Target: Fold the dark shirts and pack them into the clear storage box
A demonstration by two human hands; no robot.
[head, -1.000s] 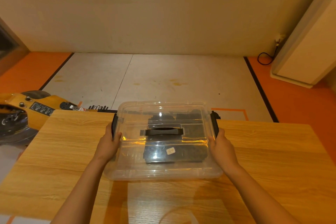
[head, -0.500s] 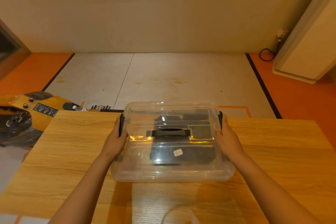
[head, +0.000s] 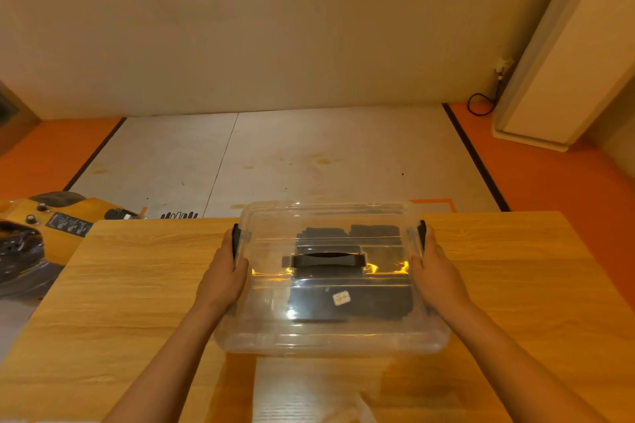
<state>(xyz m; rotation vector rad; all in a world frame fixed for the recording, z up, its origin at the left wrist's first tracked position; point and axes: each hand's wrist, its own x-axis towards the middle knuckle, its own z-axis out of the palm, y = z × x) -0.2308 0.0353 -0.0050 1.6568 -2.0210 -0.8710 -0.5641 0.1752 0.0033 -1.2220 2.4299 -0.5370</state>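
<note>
Head view: left hand (head: 223,280), right hand (head: 436,275) clasp glossy rectangular clear box (head: 330,336).

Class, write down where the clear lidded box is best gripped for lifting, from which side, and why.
Grip the clear storage box at its two short ends, one hand from each side, beside the left latch and right latch. It is wide and flat, so end grips keep it level; the left hand and right hand hold it there.

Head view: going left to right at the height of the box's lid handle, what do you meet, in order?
Yellow machine → left hand → black lid handle on the clear storage box → right hand.
</note>
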